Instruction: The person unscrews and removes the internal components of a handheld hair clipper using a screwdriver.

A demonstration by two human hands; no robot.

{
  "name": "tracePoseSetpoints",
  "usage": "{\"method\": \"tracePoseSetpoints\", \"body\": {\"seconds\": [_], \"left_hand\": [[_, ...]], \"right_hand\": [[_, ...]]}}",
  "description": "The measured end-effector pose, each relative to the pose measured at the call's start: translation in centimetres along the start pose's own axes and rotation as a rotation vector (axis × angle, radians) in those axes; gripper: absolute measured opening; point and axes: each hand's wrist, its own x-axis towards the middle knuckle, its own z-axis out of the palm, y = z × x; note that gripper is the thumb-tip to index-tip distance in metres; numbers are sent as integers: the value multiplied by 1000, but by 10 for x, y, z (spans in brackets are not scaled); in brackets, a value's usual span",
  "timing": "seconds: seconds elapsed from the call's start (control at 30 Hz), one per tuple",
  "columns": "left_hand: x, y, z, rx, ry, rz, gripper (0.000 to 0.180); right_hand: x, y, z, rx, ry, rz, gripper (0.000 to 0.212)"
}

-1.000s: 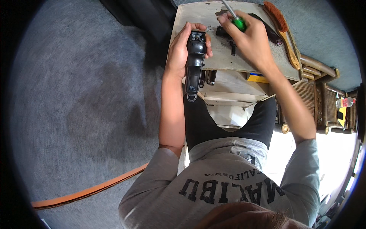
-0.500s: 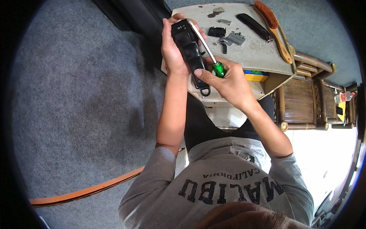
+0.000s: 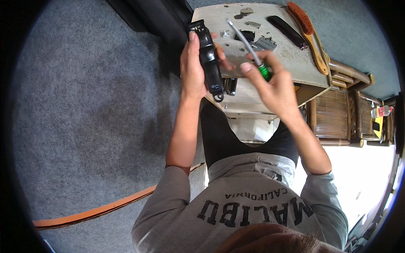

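Note:
A black hair clipper (image 3: pixel 209 59) with a hanging loop at its lower end rests upright in my left hand (image 3: pixel 193 72), which is wrapped round it with the thumb near its head. My right hand (image 3: pixel 276 92) grips a screwdriver (image 3: pixel 245 42) by its green handle. The shaft points up and to the left, apart from the clipper. Beyond the hands, a black plastic part (image 3: pixel 246 35), grey flat pieces (image 3: pixel 266 43) and a small grey strip (image 3: pixel 253 25) lie on the white tabletop (image 3: pixel 280 61). Motion blurs the right fingers a little.
At the table's far right lie a long dark object (image 3: pixel 287 32) and a wooden-handled brush (image 3: pixel 314 49). A black item (image 3: pixel 230 86) sits in the open compartment below the tabletop. Bamboo furniture (image 3: pixel 331 114) stands to the right, dark cloth (image 3: pixel 156 16) at the back left.
The screwdriver has come away from the clipper's head and moved right with my right hand. The clipper has turned in my left hand and now shows a different face.

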Motion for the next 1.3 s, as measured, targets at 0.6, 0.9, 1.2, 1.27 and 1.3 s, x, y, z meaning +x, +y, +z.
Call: {"method": "tracePoseSetpoints", "body": {"seconds": [0.6, 0.9, 1.2, 1.27, 1.3], "left_hand": [[8, 21, -24, 302, -305, -28, 51], [1, 11, -17, 299, -219, 10, 56], [2, 5, -14, 318, -256, 56, 60], [1, 6, -16, 332, -256, 64, 60], [-1, 7, -16, 341, -252, 72, 60]], "right_hand": [[41, 18, -93, 104, -325, 13, 31], [40, 36, -86, 68, -320, -136, 26], [39, 28, -90, 86, -355, -156, 26], [41, 18, -93, 87, -420, -57, 26], [41, 20, -92, 88, -421, -56, 26]]}}
